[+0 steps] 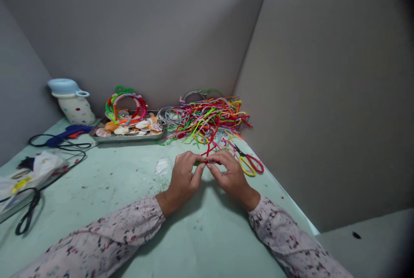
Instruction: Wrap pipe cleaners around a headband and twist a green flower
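Observation:
My left hand (pixel 186 173) and my right hand (pixel 232 175) meet fingertip to fingertip above the middle of the table. Both pinch a red pipe cleaner (pixel 209 145), whose loose end rises from between the fingers toward the heap behind. A bit of green shows at the left fingertips, partly covered by the hand. The pipe cleaner's other parts are hidden by my fingers. Just right of my right hand lie scissors (pixel 248 163) with one yellow and one red handle loop.
A heap of colourful pipe cleaners (pixel 213 116) lies at the back beside coiled grey wire (pixel 171 116). Left of it, a metal tray (pixel 129 139) holds shells and fuzzy rings (pixel 141 109). A bottle (pixel 77 107), black cable (pixel 58 178) and plastic bag (pixel 48 163) are farther left. Walls enclose the table (pixel 113 191).

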{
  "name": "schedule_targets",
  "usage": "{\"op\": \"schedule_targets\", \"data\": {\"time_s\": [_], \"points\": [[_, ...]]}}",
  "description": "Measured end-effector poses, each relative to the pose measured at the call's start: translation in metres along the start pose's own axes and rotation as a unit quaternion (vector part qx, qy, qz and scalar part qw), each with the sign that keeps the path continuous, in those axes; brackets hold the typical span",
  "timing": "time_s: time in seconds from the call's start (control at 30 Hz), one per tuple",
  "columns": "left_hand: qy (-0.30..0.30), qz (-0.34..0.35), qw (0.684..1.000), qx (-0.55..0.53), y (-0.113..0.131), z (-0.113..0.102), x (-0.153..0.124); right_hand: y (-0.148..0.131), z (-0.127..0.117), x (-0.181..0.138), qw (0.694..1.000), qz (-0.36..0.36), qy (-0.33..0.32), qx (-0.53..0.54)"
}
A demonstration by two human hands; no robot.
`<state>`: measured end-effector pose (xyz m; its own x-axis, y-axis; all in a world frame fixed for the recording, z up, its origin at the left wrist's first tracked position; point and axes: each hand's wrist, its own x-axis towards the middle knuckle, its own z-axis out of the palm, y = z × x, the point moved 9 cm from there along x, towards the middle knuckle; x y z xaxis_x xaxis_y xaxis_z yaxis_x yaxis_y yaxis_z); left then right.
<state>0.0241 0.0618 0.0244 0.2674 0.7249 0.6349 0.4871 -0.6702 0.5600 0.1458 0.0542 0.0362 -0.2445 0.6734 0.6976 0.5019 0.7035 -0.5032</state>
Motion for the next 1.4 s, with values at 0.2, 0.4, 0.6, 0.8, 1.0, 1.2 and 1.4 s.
{"op": "schedule_targets", "data": {"time_s": [0.2,0.4,0.6,0.8,1.0,1.2,1.4], "points": [[0.011,0.002,1.000,0.002,0.0001,-0.0018,-0.0005,0.0012,0.0001,0.0005,1.000,0.017,0.001,0.000],[0.016,0.009,1.000,0.004,-0.0002,-0.0024,-0.0007,0.0004,-0.0004,0.0006,1.000,0.015,-0.001,-0.018],[0.013,0.010,1.000,0.015,-0.0012,-0.0011,-0.0016,0.0004,0.0002,0.0004,1.000,0.009,-0.002,-0.018],[0.019,0.019,0.999,0.027,-0.0006,-0.0014,-0.0017,0.0003,0.0002,0.0022,1.000,0.027,-0.005,0.002],[0.023,0.032,0.999,0.028,0.0010,-0.0017,-0.0022,0.0026,0.0017,0.0019,0.999,0.050,-0.021,-0.003],[0.026,0.034,0.999,0.032,0.0018,-0.0028,-0.0021,0.0065,0.0033,0.0010,0.998,0.063,-0.025,0.013],[0.033,0.037,0.998,0.031,0.0034,-0.0039,-0.0016,0.0074,0.0027,0.0013,0.997,0.074,-0.027,0.018]]}}
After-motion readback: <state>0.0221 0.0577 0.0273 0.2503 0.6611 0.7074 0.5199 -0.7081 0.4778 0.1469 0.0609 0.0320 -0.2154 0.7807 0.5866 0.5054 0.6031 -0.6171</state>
